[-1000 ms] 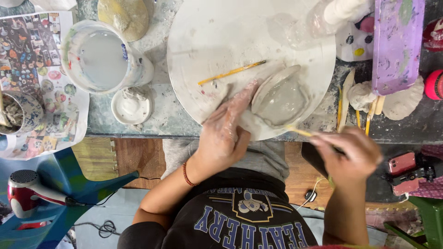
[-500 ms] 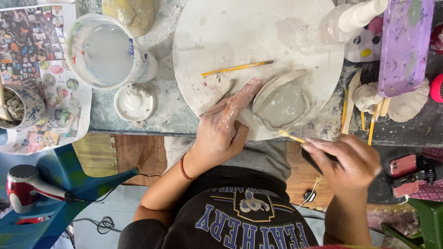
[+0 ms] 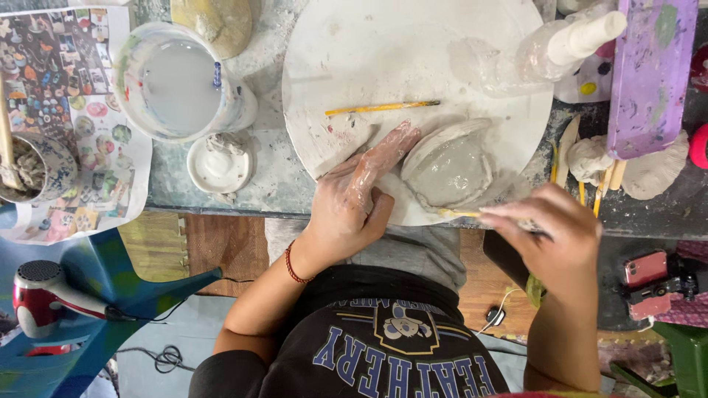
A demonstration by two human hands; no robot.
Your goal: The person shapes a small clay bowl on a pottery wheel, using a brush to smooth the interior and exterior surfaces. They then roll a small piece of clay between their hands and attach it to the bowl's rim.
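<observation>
The clay-smeared left hand (image 3: 352, 197) lay open, fingers flat at the nine o'clock side of the shallow grey wet-clay dish (image 3: 450, 168), apparently bracing it on the round white board (image 3: 398, 66). The right hand (image 3: 554, 234) pinched a thin yellow-handled tool (image 3: 459, 214) at the dish's six o'clock edge. At ten o'clock, a colourful printed sheet (image 3: 55, 81) lay under a white cup (image 3: 181, 85).

Black printed tee (red wrist bracelet (image 3: 292, 264)).

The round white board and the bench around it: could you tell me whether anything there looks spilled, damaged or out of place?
Nothing stands out. The grey clay dish sits whole on the round board, the water tub stands upright, and clay smears coat the left hand.
</observation>
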